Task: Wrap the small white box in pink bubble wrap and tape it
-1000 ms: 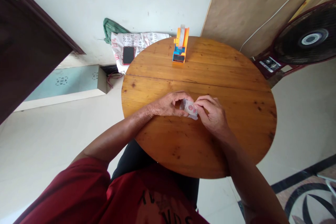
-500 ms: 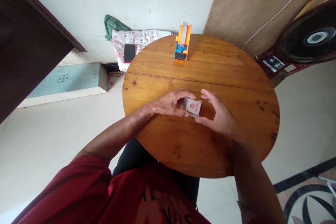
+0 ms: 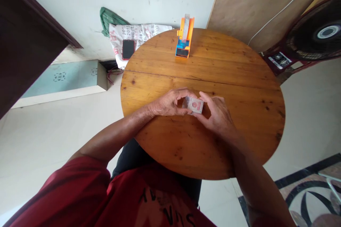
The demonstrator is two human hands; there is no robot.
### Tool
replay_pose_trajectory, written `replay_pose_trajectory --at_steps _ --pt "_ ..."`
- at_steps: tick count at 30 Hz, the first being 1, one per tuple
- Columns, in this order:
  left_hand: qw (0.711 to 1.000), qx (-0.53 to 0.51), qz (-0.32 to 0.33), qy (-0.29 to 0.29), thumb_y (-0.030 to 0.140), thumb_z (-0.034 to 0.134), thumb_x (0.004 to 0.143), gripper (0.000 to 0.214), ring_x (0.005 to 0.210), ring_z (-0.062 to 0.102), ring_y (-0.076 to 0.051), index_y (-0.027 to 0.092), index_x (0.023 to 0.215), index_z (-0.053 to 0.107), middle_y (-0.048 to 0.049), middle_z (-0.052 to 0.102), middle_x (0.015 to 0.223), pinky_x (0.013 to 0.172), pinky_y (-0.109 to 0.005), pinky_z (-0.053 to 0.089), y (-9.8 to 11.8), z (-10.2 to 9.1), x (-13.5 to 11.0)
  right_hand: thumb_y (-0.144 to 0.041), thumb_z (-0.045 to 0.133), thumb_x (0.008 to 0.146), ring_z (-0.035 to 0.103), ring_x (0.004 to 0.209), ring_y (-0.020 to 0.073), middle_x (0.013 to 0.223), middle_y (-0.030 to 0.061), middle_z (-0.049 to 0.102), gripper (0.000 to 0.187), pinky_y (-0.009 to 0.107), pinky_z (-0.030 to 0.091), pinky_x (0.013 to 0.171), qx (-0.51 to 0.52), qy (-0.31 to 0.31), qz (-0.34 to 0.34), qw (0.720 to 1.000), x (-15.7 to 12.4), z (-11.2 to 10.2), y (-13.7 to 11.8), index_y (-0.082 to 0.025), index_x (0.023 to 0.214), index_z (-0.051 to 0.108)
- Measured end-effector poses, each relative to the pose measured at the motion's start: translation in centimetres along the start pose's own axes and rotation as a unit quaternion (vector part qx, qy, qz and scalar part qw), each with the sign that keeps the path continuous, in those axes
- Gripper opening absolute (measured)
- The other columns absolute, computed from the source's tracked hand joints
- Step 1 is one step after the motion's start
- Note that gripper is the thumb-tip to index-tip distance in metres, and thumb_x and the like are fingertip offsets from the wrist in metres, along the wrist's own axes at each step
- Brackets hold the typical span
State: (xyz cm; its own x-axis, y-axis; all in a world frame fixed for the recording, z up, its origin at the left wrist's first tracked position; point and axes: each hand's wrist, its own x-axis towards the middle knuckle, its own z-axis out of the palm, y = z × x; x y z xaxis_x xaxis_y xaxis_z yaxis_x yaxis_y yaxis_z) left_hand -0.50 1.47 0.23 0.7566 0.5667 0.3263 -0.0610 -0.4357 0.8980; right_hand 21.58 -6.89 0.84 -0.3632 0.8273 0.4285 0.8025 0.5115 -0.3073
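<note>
A small deck of cards (image 3: 194, 105), pale with a red mark on top, sits just above the middle of a round wooden table (image 3: 239, 88). My left hand (image 3: 169, 103) curls round its left side, thumb below and fingers above. My right hand (image 3: 217, 115) closes on its right side, thumb and fingers pinching the edges. Both hands rest on the tabletop.
An orange and blue card dispenser (image 3: 183, 41) stands at the table's far edge. Beyond the table a white printed sack (image 3: 138, 35) with a dark phone (image 3: 128, 49) on it lies on the floor beside a green bag (image 3: 109, 17). A floor fan (image 3: 317, 32) stands at the far right.
My right hand let go of the deck and opened half a second ago, then closed on its right side again. My left hand kept its hold throughout.
</note>
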Motion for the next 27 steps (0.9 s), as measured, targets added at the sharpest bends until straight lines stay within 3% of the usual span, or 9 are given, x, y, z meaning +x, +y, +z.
replay_pose_trajectory --at_steps 5,10,13,19,27 --pt "0.993 -0.088 -0.066 -0.033 0.035 0.082 0.077 0.051 0.104 0.064 -0.021 0.017 0.121 0.063 -0.0095 0.066 0.114 0.093 -0.037 0.052 -0.3 -0.1 -0.3 -0.039 0.068 0.088 0.067 0.111 0.0330 0.123 0.0135 0.072 0.057 0.053 0.048 0.096 0.036 -0.033 0.010 0.999 0.2 -0.7 -0.1 -0.024 0.140 0.051" --pt "0.993 -0.081 -0.080 -0.008 0.034 0.090 0.065 0.085 0.131 0.053 -0.026 0.027 0.142 0.052 -0.0117 0.055 0.140 0.112 -0.047 0.043 -0.6 -0.2 -0.8 -0.035 0.071 0.086 0.065 0.117 0.0312 0.129 0.0135 0.069 0.045 0.049 0.049 0.099 0.053 0.032 0.013 0.998 0.4 -2.0 -0.7 -0.023 0.128 0.062" --pt "0.994 -0.070 -0.080 -0.002 0.035 0.090 0.065 0.082 0.134 0.052 -0.026 0.025 0.139 0.055 -0.0121 0.056 0.140 0.115 -0.045 0.041 -0.8 -0.2 -0.9 -0.029 0.071 0.085 0.069 0.108 0.0281 0.120 0.0102 0.073 0.031 0.046 0.050 0.095 0.050 0.058 -0.001 0.997 0.6 -1.9 -0.9 -0.024 0.116 0.068" --pt "0.994 -0.067 -0.080 -0.015 0.036 0.087 0.070 0.069 0.118 0.062 -0.023 0.020 0.131 0.060 -0.0106 0.064 0.127 0.107 -0.042 0.048 -0.8 0.0 -0.7 -0.028 0.069 0.089 0.071 0.095 0.0238 0.109 0.0050 0.076 0.007 0.043 0.048 0.091 0.009 0.091 -0.009 0.996 0.9 -0.6 -0.9 -0.027 0.095 0.072" --pt "0.995 -0.056 -0.070 -0.031 0.038 0.083 0.075 0.051 0.102 0.065 -0.019 0.017 0.119 0.066 -0.0086 0.067 0.114 0.091 -0.034 0.053 -0.3 -0.2 -0.3 -0.024 0.058 0.095 0.071 0.090 0.0209 0.100 0.0026 0.078 0.015 0.041 0.047 0.088 0.043 0.098 0.017 0.994 1.6 -0.4 -1.4 -0.026 0.088 0.071"
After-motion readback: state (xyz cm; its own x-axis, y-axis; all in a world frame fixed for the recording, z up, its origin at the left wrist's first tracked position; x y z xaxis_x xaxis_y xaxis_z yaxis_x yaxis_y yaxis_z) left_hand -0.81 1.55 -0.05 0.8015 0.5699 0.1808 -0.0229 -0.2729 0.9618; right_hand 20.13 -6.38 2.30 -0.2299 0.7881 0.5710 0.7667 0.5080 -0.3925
